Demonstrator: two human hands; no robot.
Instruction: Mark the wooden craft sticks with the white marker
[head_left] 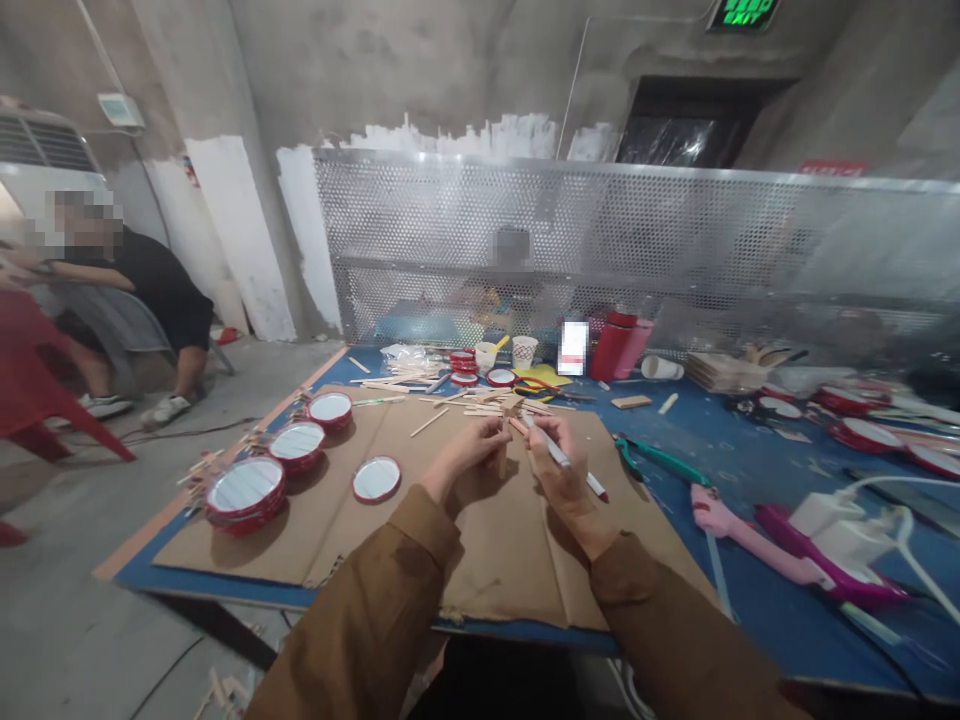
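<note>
My right hand is closed around a white marker, held slantwise over the cardboard sheet. A white barrel with a dark red end shows past that hand; whether it belongs to the same marker I cannot tell. Close by, my left hand is pinched, with what looks like a small wooden piece below its fingertips. Just beyond both hands lies a loose pile of thin wooden sticks. A round red-rimmed disc with a white face lies flat to the left of my left hand.
Stacked red-rimmed rounds line the left edge. Pliers with teal handles, a pink-handled tool and white plugs lie right. A phone, paper cup and red bottle stand before a perforated metal screen.
</note>
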